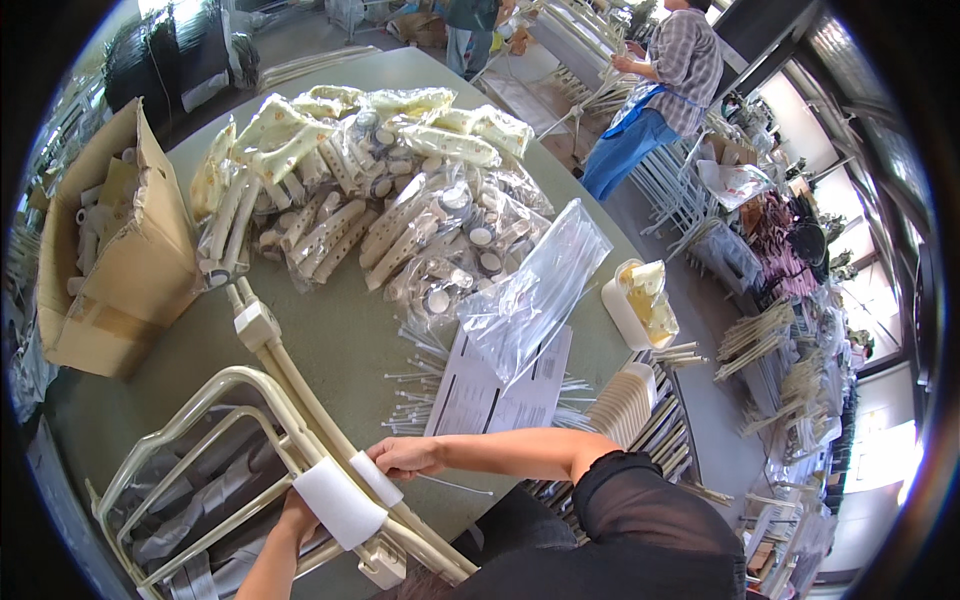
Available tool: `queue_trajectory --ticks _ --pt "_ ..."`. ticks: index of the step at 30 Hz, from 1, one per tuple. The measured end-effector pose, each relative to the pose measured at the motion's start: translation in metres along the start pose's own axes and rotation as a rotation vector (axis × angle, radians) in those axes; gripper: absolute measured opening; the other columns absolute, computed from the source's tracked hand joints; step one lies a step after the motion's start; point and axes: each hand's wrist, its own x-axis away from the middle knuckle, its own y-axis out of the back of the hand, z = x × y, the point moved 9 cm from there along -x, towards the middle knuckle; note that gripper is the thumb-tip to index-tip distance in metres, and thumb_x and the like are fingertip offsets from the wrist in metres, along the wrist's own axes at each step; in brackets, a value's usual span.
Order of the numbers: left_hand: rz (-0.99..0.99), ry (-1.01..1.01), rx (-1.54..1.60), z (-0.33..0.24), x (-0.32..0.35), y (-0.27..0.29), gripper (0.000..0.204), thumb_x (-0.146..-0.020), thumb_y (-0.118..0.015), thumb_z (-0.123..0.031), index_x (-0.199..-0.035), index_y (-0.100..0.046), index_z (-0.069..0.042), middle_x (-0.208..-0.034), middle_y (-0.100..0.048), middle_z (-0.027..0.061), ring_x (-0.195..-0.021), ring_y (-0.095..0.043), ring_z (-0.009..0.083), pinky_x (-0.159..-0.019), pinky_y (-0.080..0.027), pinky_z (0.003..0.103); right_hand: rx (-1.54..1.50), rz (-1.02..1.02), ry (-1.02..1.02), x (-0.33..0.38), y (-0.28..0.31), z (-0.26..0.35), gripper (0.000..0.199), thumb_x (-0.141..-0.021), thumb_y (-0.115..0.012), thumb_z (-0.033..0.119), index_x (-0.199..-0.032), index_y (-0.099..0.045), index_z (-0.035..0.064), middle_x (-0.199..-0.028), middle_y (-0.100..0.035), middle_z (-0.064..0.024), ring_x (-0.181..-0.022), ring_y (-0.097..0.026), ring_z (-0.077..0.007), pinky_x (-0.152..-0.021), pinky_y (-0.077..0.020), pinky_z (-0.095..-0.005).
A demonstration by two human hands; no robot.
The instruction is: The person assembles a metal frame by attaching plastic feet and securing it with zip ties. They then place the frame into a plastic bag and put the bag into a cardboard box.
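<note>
Right hand (pixel 410 456): fingers bent and closed on the small white sleeve (pixel 378 482), which sits around a tube of the cream metal frame (pixel 317 402). Left hand (pixel 297 515): fingers hidden behind the large white wrap (pixel 340 503) just beside the sleeve; grip cannot be told. Frame: lying at lower left, its bent tubes carrying a white block (pixel 257 325) near the upper end; grey cloth (pixel 215 495) showing beneath. Cable ties (pixel 412 388): white, scattered beyond the right hand. Sheet of paper (pixel 462 388): printed lines and text, too small to read; partly covered by clear plastic bags (pixel 540 275). Bagged parts (pixel 335 240): cream bars with holes and round-ended pieces, heaped on the green-grey table (pixel 325 345); pale yellow patterned bundles (pixel 275 135) along the heap's far side. Cardboard box (pixel 130 310): brown, open, at left, containing white rolls (pixel 92 238). White tub (pixel 625 315): at the table's right edge, holding something yellowish. Curved slats (pixel 622 405): cream, stacked nearer. Person in a checked shirt (pixel 683 60): standing beyond, upper right.
</note>
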Motion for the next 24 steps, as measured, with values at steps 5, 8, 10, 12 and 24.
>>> queue_trajectory --ticks 5,8,10,12,24 --pt "-0.010 -0.381 -0.375 -0.022 0.006 0.008 0.043 -0.076 -0.067 -0.022 -0.114 -0.059 -0.003 -0.111 -0.062 0.0177 -0.099 -0.062 0.0239 -0.080 -0.051 0.035 0.132 0.035 0.003 -0.013 0.008 -0.005 0.036 -0.081 -0.053 0.011 -0.115 -0.060 0.0044 -0.063 -0.049 0.0066 -0.046 -0.037 -0.0010 -0.038 -0.0247 -0.0190" --pt "-0.094 -0.354 -0.429 -0.031 0.029 0.009 0.025 -0.074 -0.064 -0.016 -0.095 -0.067 -0.002 -0.090 -0.069 0.0158 -0.087 -0.067 0.0256 -0.076 -0.050 0.037 0.084 0.074 -0.041 -0.030 0.013 -0.018 0.032 -0.081 -0.055 0.012 -0.112 -0.061 0.0038 -0.063 -0.049 0.0069 -0.047 -0.038 -0.0009 -0.037 -0.0248 -0.0188" --pt "-0.167 -0.411 -0.426 -0.052 0.044 0.003 0.024 -0.072 -0.061 -0.010 -0.092 -0.066 0.001 -0.088 -0.067 0.0213 -0.081 -0.066 0.0337 -0.072 -0.050 0.039 0.183 0.007 -0.060 -0.025 0.019 -0.007 0.027 -0.081 -0.056 0.012 -0.106 -0.063 0.0025 -0.067 -0.053 0.0041 -0.051 -0.044 -0.0034 -0.040 -0.0330 -0.0195" --pt "-0.260 -0.419 -0.637 -0.037 0.046 0.015 0.021 -0.070 -0.057 -0.011 -0.087 -0.063 0.001 -0.088 -0.062 0.0234 -0.084 -0.058 0.0418 -0.073 -0.046 0.045 0.443 -0.007 -0.009 -0.028 0.011 0.007 0.021 -0.080 -0.058 0.012 -0.097 -0.063 0.0002 -0.074 -0.058 -0.0019 -0.060 -0.052 -0.0094 -0.053 -0.0450 -0.0256" --pt "-0.141 -0.223 -0.461 -0.029 0.088 0.028 0.015 -0.074 -0.063 -0.012 -0.073 -0.055 0.000 -0.082 -0.054 0.0068 -0.073 -0.054 0.0163 -0.066 -0.043 0.029 0.864 -0.084 -0.096 0.024 -0.001 0.052 0.009 -0.083 -0.049 0.004 -0.091 -0.050 -0.0015 -0.079 -0.064 -0.0116 -0.064 -0.060 -0.0145 -0.056 -0.0509 -0.0280"
